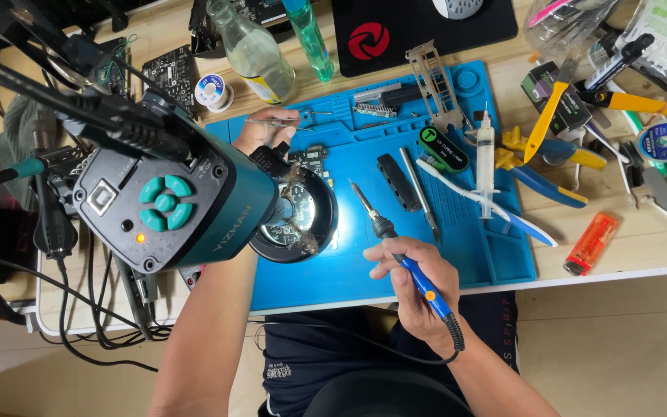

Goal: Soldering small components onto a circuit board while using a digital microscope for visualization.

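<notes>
the right hand [418, 282] is closed in a pen-style grip on a slim soldering iron with a blue handle and black rubber collar [397, 251], fingers wrapped around the blue shaft and thumb pressed to its side. the iron slants up and to the left over the blue silicone work mat [364, 266], its thin dark metal tip pointing toward the round black lens ring of the microscope [303, 220] and stopping near it without touching. a black ribbed strain relief and thin black cable [395, 347] run off the back of the handle, past the wrist and across the lap.

the left hand [265, 131] lies farther up the mat, partly hidden behind the teal and black microscope body [175, 205]; its fingers are pinched on thin metal tweezers [279, 122], which lie nearly level, pointing right. just beside that hand sits a small dark circuit board [312, 158], next to the lit ring.

on the mat to the right lie a white toothbrush with blue bristles end [488, 205], a clear plastic syringe [485, 166], and a flat black bar [397, 182]. off the mat, an orange translucent lighter [592, 243] rests on the wooden desk.
</notes>
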